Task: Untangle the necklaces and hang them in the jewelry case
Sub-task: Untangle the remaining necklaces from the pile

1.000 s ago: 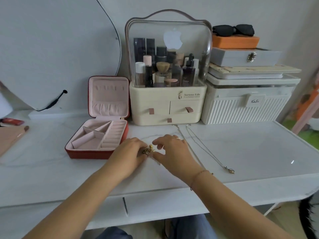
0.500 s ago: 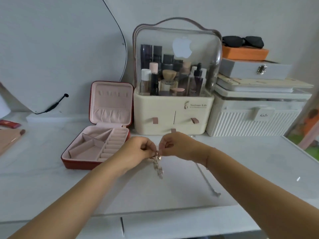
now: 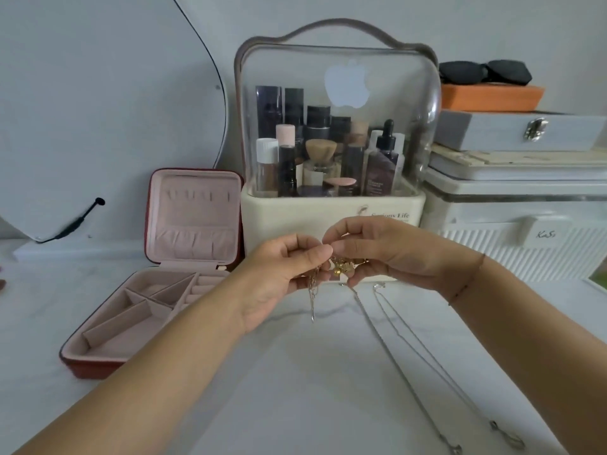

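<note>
Vanity clutter at the back
Clear-lidded makeup organizer [image 3: 331,221] full of bottles; beside it a white ribbed case [image 3: 512,247], grey latched box [image 3: 515,131], orange box [image 3: 491,98], sunglasses [image 3: 484,72] on top.

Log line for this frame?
left hand: pinches gold necklace tangle | right hand: pinches same tangle | silver chain: on table | jewelry case: open, nothing hung

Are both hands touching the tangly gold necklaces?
Touching. The head view shows the left hand and right hand both pinching the gold necklaces, with a loose chain end dangling below them.
</note>
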Motion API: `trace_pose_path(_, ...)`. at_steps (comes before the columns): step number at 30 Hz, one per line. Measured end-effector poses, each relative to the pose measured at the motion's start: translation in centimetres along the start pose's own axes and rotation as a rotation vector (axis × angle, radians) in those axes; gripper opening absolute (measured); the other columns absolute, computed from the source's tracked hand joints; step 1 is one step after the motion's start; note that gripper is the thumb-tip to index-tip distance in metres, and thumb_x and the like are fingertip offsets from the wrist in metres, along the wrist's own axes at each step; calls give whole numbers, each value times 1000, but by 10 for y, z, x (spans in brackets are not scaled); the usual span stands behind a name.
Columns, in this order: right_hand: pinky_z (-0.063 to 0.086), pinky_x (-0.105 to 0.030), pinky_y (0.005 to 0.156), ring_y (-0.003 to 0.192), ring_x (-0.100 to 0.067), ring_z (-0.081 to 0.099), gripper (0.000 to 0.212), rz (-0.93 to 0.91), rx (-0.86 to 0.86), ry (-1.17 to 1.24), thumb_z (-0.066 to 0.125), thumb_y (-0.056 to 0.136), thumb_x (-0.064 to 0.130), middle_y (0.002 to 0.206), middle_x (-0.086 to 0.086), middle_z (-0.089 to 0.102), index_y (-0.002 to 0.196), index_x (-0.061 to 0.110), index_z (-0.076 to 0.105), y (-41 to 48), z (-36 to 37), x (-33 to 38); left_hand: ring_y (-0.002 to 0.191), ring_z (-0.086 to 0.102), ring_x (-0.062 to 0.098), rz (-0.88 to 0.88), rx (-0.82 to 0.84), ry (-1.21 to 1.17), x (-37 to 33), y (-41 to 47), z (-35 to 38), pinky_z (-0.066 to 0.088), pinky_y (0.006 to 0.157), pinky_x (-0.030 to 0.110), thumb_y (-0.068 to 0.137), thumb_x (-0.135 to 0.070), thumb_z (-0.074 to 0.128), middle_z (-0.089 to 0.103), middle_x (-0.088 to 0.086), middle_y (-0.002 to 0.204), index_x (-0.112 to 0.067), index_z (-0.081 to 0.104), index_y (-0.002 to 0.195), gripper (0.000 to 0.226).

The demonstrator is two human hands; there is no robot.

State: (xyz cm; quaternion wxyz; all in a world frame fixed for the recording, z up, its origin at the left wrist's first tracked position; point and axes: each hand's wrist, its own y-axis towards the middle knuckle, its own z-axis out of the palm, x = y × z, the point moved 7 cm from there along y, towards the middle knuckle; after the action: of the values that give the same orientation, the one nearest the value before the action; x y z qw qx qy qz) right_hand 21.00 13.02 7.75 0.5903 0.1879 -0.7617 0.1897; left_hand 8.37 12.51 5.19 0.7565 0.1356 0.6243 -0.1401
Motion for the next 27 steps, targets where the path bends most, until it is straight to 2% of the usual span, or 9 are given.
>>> trace_pose_path(4,53,-27,76,87,-24,62,34,-22,87,-30,74,79,22,95,-14,67,106,7,61,-3,2,-3,63,64,13,36,-7,-14,8,-1,4,54,69,23,65,-27,71,67,2,68,-13,60,81,25)
trace_pose_path(8,48,-29,80,83,-20,62,31,-95,39,-72,76,74,17,87,-8,68,100,8,60,-1,7,-8,65,66,14,55,-13,-31,12,-4,5,56,70,23,66,-19,68,68,2,68,-14,60,82,19)
trace_pose_path(11,45,-38,86,87,-27,60,33,-136,-30,-66,77,74,15,91,-23,66,102,6,62,2,7,-14,66,67,14,36,-14,-63,14,-4,1,56,66,21,65,-15,66,69,4,69,-14,60,85,20)
trace_pose_path(13,45,-36,81,83,-27,58,36,-128,-47,-68,78,75,16,92,-28,66,105,4,62,3,5,-19,68,68,14,12,1,-97,15,-4,-2,56,65,21,66,-11,65,70,5,74,-13,61,87,22)
trace_pose_path(15,45,-28,73,73,-19,56,39,-108,-69,-90,76,74,18,86,-22,67,107,2,63,2,1,-23,74,69,15,-20,44,-109,18,-4,0,57,68,23,67,-5,64,71,8,83,-12,63,92,27)
trace_pose_path(17,44,-25,70,69,-15,55,27,-108,-108,-146,74,78,12,83,-19,66,102,3,67,-1,-5,-24,77,69,16,-53,68,-94,22,-5,2,58,72,25,66,-2,65,71,9,88,-9,63,98,33)
trace_pose_path(19,46,-19,66,66,-11,55,12,-124,-156,-187,71,81,5,73,-8,66,93,4,70,-4,-10,-23,74,68,15,-89,66,-75,25,-6,1,57,67,24,66,-1,66,70,8,86,-6,64,102,36)
trace_pose_path(22,46,-15,64,63,-5,57,4,-165,-183,-183,70,83,8,66,4,65,86,8,69,-6,-10,-19,66,66,12,-129,42,-50,27,-6,-2,56,62,20,66,-5,67,70,5,78,-5,68,100,34)
trace_pose_path(27,51,-23,76,76,-15,59,11,-194,-75,38,62,83,20,78,-5,65,85,10,61,-6,-1,-20,59,61,9,-167,74,-10,29,-7,0,52,56,18,67,-10,67,64,2,68,-2,69,98,33)
